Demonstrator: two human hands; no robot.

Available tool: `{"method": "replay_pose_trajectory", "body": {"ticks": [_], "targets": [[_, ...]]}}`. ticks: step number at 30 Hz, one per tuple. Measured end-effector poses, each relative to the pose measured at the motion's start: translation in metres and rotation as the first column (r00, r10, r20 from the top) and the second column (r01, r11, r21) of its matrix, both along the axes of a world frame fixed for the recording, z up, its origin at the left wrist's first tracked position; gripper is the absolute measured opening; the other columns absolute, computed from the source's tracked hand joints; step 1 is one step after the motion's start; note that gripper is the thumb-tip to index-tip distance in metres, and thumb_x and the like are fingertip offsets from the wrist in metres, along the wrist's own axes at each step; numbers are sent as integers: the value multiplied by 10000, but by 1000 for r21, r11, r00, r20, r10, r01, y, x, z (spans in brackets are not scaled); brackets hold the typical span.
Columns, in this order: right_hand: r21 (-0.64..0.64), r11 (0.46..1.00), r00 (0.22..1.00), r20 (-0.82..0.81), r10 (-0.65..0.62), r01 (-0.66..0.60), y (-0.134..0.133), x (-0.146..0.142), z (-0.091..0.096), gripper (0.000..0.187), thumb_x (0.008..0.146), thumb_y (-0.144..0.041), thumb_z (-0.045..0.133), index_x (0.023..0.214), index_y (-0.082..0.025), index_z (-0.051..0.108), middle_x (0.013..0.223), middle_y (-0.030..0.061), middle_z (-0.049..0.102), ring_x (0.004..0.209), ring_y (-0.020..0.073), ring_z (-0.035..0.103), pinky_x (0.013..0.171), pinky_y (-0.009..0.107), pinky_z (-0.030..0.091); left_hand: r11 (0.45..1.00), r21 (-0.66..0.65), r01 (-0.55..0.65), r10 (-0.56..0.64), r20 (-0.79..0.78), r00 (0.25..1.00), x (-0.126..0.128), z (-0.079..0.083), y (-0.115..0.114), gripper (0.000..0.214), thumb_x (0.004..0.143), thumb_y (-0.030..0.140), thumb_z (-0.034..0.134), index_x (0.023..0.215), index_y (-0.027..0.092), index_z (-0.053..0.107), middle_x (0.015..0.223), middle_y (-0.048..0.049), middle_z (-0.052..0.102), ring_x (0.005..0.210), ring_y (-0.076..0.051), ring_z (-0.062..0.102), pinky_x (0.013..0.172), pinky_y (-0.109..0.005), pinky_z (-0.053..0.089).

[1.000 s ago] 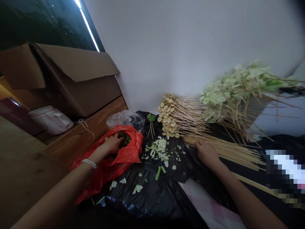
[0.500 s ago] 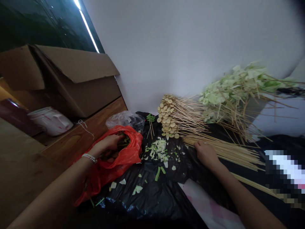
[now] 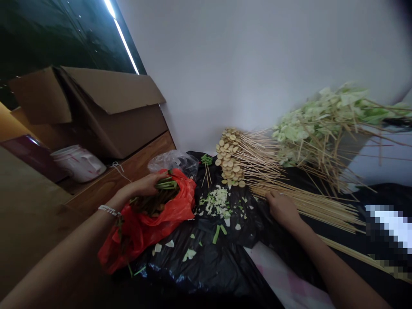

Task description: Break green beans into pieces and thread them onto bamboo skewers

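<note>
My left hand point(image 3: 148, 184), wearing a pale bracelet, is closed around green vegetable stems point(image 3: 167, 184) at the mouth of a red plastic bag point(image 3: 180, 206). More dark stems and leaves fill the bag. My right hand point(image 3: 285, 210), with a ring, has curled fingers against the left ends of loose bamboo skewers point(image 3: 315, 204); whatever is between its fingertips is hidden. Between the hands lie chopped pale green scraps point(image 3: 217, 201). Behind them are a few skewers with green pieces point(image 3: 206, 161) and a stack of skewered round pale slices point(image 3: 230, 156).
Leafy skewers point(image 3: 322, 116) are heaped at the right by the wall. Black plastic sheeting point(image 3: 206, 262) covers the work surface. At left stand an open cardboard box point(image 3: 128, 124) and a white container point(image 3: 79, 163). A clear plastic bag point(image 3: 175, 161) lies behind the red one.
My left hand has come up out of the red bag's depth, raising a bunch of green stems to its mouth. My right hand stays by the skewers. The view has shifted slightly.
</note>
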State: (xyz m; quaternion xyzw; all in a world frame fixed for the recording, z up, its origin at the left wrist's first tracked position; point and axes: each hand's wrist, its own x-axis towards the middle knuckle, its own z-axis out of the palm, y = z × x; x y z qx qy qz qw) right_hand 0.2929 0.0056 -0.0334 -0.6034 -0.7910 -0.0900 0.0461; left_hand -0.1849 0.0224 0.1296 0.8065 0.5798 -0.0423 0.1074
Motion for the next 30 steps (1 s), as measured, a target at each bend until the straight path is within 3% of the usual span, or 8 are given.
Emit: {"method": "replay_pose_trajectory", "body": {"ticks": [5, 11, 16, 22, 26, 30], "targets": [[-4, 1000, 1000, -2, 1, -1, -1, 0, 1, 230, 803, -49, 451, 960, -139, 592, 949, 106, 611, 810, 204, 571, 671, 295, 289, 1000, -6, 27, -25, 197, 980, -3, 11, -11, 792, 594, 135, 465, 1382, 180, 398, 1292, -25, 581, 1141, -225, 550, 1014, -324, 383], [-10, 1000, 1000, -1, 5, -5, 0, 0, 1, 210, 826, -65, 438, 955, -139, 587, 951, 111, 610, 839, 215, 567, 687, 299, 293, 987, 12, -160, 141, 418, 897, -18, 19, -17, 750, 643, 224, 576, 1368, 153, 396, 1229, -54, 613, 1064, -219, 595, 938, -312, 460], [-12, 1000, 1000, -4, -3, 3, 2, 1, -2, 195, 841, -71, 442, 955, -142, 584, 960, 106, 609, 817, 203, 567, 688, 297, 291, 963, 83, -256, 175, 528, 831, -10, 34, -20, 726, 623, 239, 609, 1321, 149, 433, 1096, -57, 652, 916, -201, 624, 798, -290, 525], [-22, 1000, 1000, -7, 1, -2, 3, 2, -3, 201, 842, -84, 443, 967, -140, 590, 957, 109, 607, 824, 209, 568, 687, 297, 295, 957, 145, -249, 149, 490, 859, 16, 58, -24, 676, 628, 226, 589, 1291, 179, 462, 850, 8, 626, 710, -144, 582, 658, -247, 519], [-33, 999, 1000, -6, -9, 8, 1, 0, 0, 224, 846, -77, 424, 978, -134, 595, 971, 119, 608, 847, 216, 573, 690, 300, 300, 958, 246, -149, 38, 407, 913, 47, 78, -26, 667, 642, 236, 598, 1294, 169, 472, 926, -13, 625, 789, -161, 594, 715, -265, 512], [-55, 998, 1000, -5, -26, 26, -1, -1, 4, 246, 848, -74, 418, 1007, -136, 595, 980, 120, 611, 859, 218, 576, 691, 300, 306, 964, 263, -44, -65, 391, 918, 97, 94, -34, 658, 653, 227, 602, 1298, 168, 489, 1000, -28, 626, 884, -191, 600, 769, -279, 503]]}}
